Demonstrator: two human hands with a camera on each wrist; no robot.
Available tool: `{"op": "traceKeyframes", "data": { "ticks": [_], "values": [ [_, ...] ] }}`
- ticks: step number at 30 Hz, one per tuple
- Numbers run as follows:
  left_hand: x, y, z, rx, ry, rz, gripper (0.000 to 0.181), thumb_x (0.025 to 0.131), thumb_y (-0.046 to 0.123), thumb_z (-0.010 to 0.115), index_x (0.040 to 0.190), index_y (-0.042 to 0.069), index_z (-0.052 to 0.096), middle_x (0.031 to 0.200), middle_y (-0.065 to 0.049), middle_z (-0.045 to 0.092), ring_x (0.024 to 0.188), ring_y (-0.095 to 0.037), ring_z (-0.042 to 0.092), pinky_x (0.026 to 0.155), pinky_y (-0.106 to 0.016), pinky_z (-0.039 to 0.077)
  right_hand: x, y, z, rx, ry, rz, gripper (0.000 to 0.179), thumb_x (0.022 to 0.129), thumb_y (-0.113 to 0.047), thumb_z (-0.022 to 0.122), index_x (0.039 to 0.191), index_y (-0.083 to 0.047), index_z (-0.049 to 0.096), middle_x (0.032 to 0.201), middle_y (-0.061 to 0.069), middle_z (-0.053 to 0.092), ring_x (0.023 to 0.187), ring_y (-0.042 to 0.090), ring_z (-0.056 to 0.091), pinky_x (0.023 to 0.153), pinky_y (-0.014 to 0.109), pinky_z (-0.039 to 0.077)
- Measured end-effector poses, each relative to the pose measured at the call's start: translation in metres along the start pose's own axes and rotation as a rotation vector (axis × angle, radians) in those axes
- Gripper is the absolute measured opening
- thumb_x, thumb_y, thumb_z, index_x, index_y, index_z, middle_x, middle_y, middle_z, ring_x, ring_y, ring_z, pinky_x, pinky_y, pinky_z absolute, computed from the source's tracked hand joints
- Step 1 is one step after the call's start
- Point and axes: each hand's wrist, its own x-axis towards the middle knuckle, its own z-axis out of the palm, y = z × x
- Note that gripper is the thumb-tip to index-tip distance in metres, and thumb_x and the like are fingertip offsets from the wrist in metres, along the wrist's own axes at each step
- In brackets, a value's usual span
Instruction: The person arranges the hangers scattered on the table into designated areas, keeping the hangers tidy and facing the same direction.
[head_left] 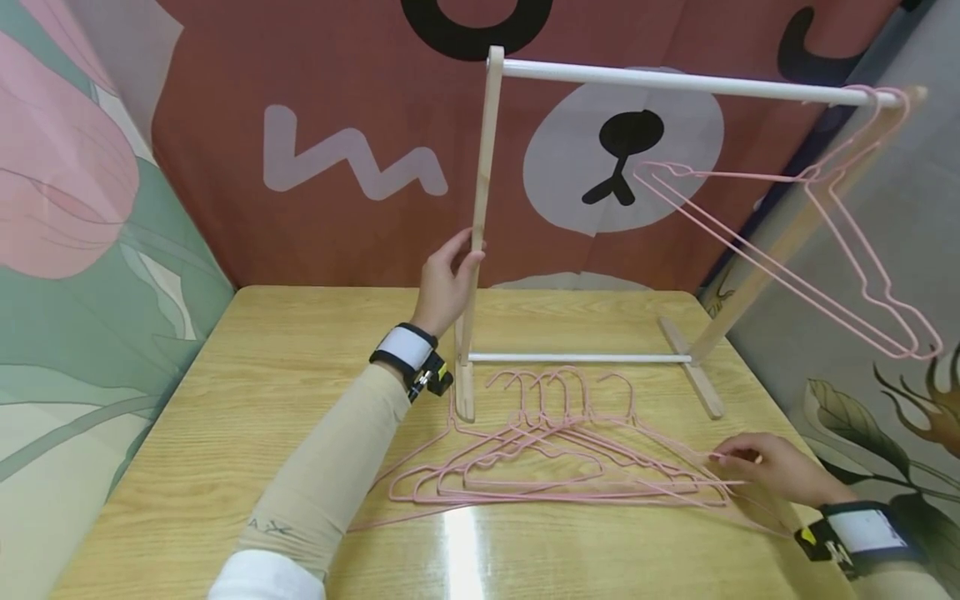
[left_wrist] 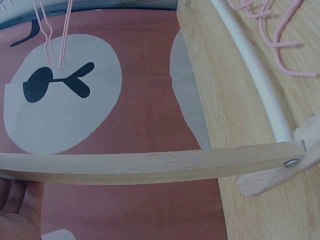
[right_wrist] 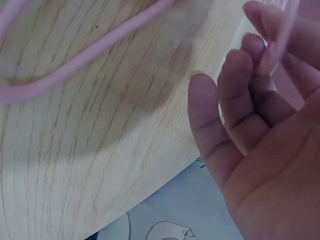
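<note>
My left hand (head_left: 446, 283) grips the near wooden upright (head_left: 487, 158) of a clothes rack, thumb on one side and fingers behind it. In the left wrist view the fingers (left_wrist: 17, 202) show just below that upright. Pink hangers (head_left: 555, 498) lie overlapped in a pile on the table, hooks pointing toward the rack. At the pile's right end, my right hand (head_left: 772, 467) pinches a pink wire hanger (right_wrist: 285, 37), with curled fingers around the wire in the right wrist view. A pair of pink hangers (head_left: 750, 176) hangs at the right end of the top rail.
The rack has a white top rail (head_left: 675, 79), a white lower rail (head_left: 577, 358) and wooden feet (head_left: 693, 371) on the wooden table (head_left: 285, 367). Behind the table hangs a red-brown cloth (head_left: 337, 242) with a cartoon bear face. Patterned walls stand at both sides.
</note>
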Motion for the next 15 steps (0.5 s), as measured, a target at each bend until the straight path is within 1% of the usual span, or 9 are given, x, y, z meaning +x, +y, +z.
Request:
{"op": "traceKeyframes", "data": {
  "ticks": [2, 5, 9, 12, 15],
  "values": [
    [0.000, 0.000, 0.000, 0.004, -0.002, -0.005, 0.042, 0.104, 0.014, 0.058, 0.143, -0.002, 0.055, 0.125, -0.017, 0.069, 0.114, -0.026, 0.066, 0.096, -0.037, 0.054, 0.000, -0.001, 0.000, 0.010, -0.031, 0.005, 0.011, 0.093, 0.000, 0.071, 0.100, -0.007, 0.075, 0.088, -0.009, 0.070, 0.078, -0.003, 0.055, 0.061, 0.023, 0.045],
    [0.000, 0.000, 0.000, 0.003, -0.003, -0.006, 0.042, 0.104, 0.014, 0.059, 0.143, -0.002, 0.055, 0.125, -0.017, 0.069, 0.114, -0.026, 0.066, 0.096, -0.037, 0.054, 0.002, -0.003, 0.001, 0.006, -0.076, 0.042, 0.009, 0.095, -0.003, 0.069, 0.101, -0.005, 0.075, 0.089, -0.009, 0.071, 0.080, -0.004, 0.056, 0.062, 0.023, 0.047],
    [0.000, -0.001, -0.001, -0.003, 0.004, 0.004, 0.042, 0.104, 0.013, 0.059, 0.143, -0.002, 0.055, 0.124, -0.018, 0.069, 0.114, -0.028, 0.066, 0.096, -0.040, 0.054, 0.006, -0.008, 0.003, -0.028, -0.105, 0.085, 0.007, 0.098, -0.008, 0.068, 0.101, -0.006, 0.074, 0.083, -0.015, 0.067, 0.073, -0.005, 0.055, 0.060, 0.024, 0.047],
    [0.001, -0.002, -0.001, -0.005, 0.006, 0.008, 0.042, 0.104, 0.014, 0.058, 0.143, -0.002, 0.055, 0.125, -0.018, 0.069, 0.115, -0.027, 0.066, 0.097, -0.041, 0.054, 0.008, -0.011, 0.005, -0.026, -0.106, 0.070, 0.005, 0.096, -0.006, 0.068, 0.099, -0.006, 0.072, 0.078, -0.016, 0.064, 0.067, -0.003, 0.055, 0.056, 0.024, 0.046],
    [0.001, -0.001, 0.000, -0.002, 0.003, 0.008, 0.043, 0.104, 0.014, 0.059, 0.143, -0.002, 0.055, 0.125, -0.017, 0.069, 0.115, -0.026, 0.066, 0.097, -0.039, 0.054, 0.007, -0.011, 0.004, 0.024, -0.127, 0.047, 0.006, 0.094, 0.000, 0.070, 0.100, -0.002, 0.070, 0.079, -0.012, 0.066, 0.068, -0.001, 0.058, 0.056, 0.024, 0.048]
  ]
}}
